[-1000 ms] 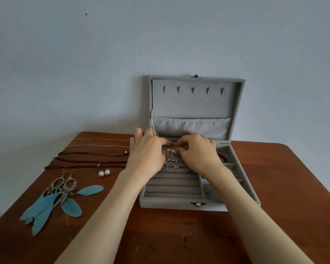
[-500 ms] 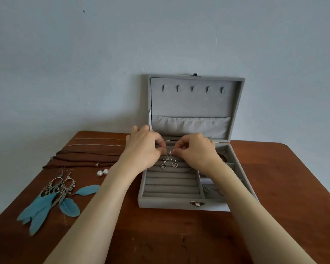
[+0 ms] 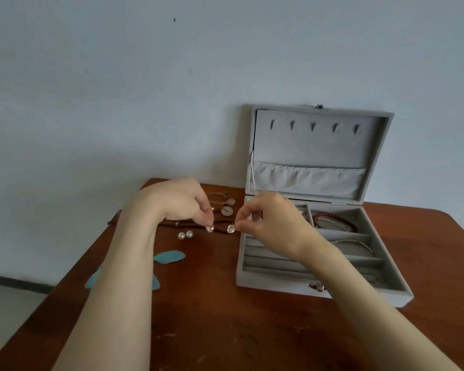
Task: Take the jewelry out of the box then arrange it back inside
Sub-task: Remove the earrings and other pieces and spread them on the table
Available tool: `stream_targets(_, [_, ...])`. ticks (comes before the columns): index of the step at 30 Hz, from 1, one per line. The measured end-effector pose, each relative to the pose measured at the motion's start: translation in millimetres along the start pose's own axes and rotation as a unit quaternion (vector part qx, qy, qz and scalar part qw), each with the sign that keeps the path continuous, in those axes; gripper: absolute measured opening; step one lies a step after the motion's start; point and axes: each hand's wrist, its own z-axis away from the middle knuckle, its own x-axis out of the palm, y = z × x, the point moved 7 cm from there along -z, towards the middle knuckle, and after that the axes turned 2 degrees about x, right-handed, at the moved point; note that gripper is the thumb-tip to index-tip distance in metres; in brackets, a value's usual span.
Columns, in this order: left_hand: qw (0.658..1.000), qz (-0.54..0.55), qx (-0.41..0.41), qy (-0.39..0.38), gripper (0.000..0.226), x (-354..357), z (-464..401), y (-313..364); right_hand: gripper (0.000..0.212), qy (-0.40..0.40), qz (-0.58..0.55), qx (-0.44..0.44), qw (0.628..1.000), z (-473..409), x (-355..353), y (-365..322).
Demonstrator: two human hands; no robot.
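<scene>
A pale blue-grey wall backs a reddish-brown wooden table [image 3: 252, 330] whose near edge is cut off by the bottom of the head view. The grey velvet jewelry box [image 3: 268, 281] stands open at the right of the table, its lid [image 3: 319, 145] upright against the wall, showing five small hooks and a gathered pocket. Left of the box, above the table, the left hand [image 3: 177, 202] pinches a small clear crystal earring [image 3: 210, 229] between thumb and fingertips, the other fingers curled. The right hand [image 3: 273, 223] pinches the matching crystal earring [image 3: 231, 228] the same way, just beside the box's left wall. The right wrist hides much of the ring rolls. In the right-hand compartments lie a red beaded bracelet [image 3: 332, 219] and a thin silver bangle [image 3: 356, 242]; smaller pieces nearer the front are too blurred to name. On the table sit two pearl studs [image 3: 185, 234], dark brown cord necklaces [image 3: 172, 224] and two pale disc pendants [image 3: 227, 211] on chains. The blue feather earrings [image 3: 169, 257] are largely hidden behind the left forearm.
</scene>
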Motion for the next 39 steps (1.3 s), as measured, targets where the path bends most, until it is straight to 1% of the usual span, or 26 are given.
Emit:
stream_targets(4, [1.000,0.012,-0.021,-0.013,0.023,9,-4,-9,0.009,-0.012,0.084,0.016,0.996,-8,21,-8])
stream_targets(7, [0.999,0.017,-0.039,-0.032,0.022,15,-7,-13,0.011,-0.017,0.110,0.028,0.993,-12,31,-12])
stream_targets(12, [0.998,0.015,-0.019,-0.050,0.024,19,-8,-8,0.014,-0.012,0.121,0.045,0.992,-13,34,-12])
stream_targets(16, [0.998,0.003,-0.012,-0.055,0.011,20,-8,-7,0.016,0.001,0.137,0.037,0.990,-12,35,-11])
stream_targets(19, [0.999,0.012,-0.008,-0.051,0.011,19,-9,-9,0.015,0.005,0.140,0.033,0.990,-11,35,-11])
stream_targets(23, [0.999,0.008,-0.004,-0.041,0.013,15,-8,-10,0.012,0.025,0.093,0.025,0.995,-8,28,-9])
stream_targets(27, [0.999,0.026,0.009,-0.021,0.013,9,-4,-4,0.009,0.073,0.044,0.013,0.996,0,7,-3])
stream_targets(30, [0.995,0.077,0.056,-0.003,0.007,2,3,18,0.012,0.090,-0.009,0.024,0.996,6,-19,13])
stream_targets(33, [0.983,0.130,0.118,0.050,0.007,-1,6,54,0.015,0.120,-0.028,0.075,0.990,9,-53,48])
stream_targets(35, [0.977,0.120,0.149,0.094,0.006,5,2,77,0.015,0.152,-0.032,0.117,0.981,11,-71,72])
stream_targets(37, [0.974,0.096,0.164,0.121,0.010,17,-5,92,0.016,0.146,-0.024,0.146,0.978,11,-74,89])
stream_targets(39, [0.972,0.065,0.170,0.149,0.017,28,-12,100,0.017,0.106,0.002,0.164,0.981,10,-66,97])
